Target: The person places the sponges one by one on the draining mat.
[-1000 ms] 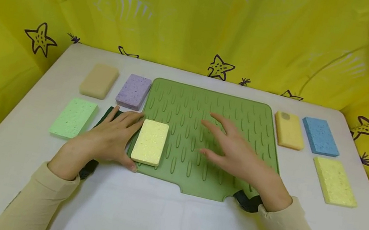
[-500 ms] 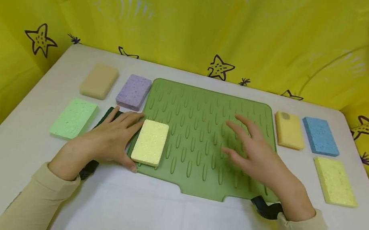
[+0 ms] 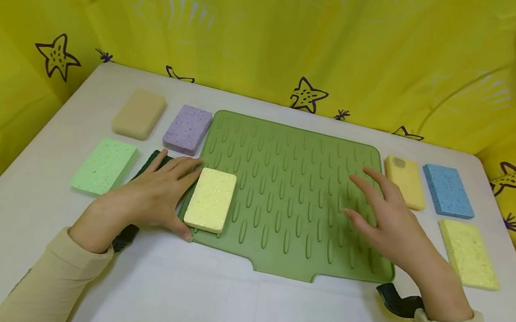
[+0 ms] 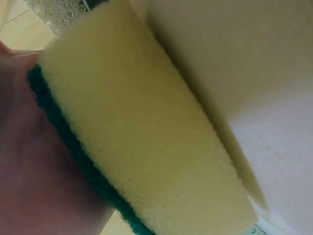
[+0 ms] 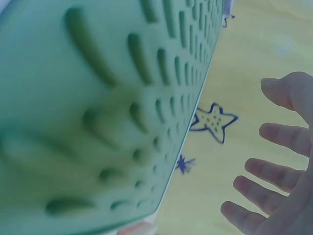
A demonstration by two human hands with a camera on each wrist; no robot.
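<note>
My left hand (image 3: 150, 195) rests over a scrub sponge with a dark green top (image 3: 152, 161), mostly hidden under the palm. The left wrist view shows the sponge's yellow foam side (image 4: 146, 122) and green scouring layer (image 4: 78, 152), palm against the green. The fingers lie extended, thumb spread near the front left corner of a ribbed green mat (image 3: 279, 187). On that mat, beside the left hand, lies a pale yellow sponge (image 3: 210, 200). Above the mat's right side hovers my right hand (image 3: 393, 223), holding nothing, its fingers spread (image 5: 274, 137).
Left of the mat lie a beige sponge (image 3: 139, 114), a purple sponge (image 3: 187, 129) and a light green sponge (image 3: 104, 166). To the right are an orange-yellow sponge (image 3: 406, 183), a blue sponge (image 3: 449, 191) and another yellow sponge (image 3: 469, 254). A yellow curtain (image 3: 270, 26) hangs behind the white table (image 3: 222, 314).
My right hand has moved rightward across the mat, from its middle to its right side. The left hand and the sponges stay where they were.
</note>
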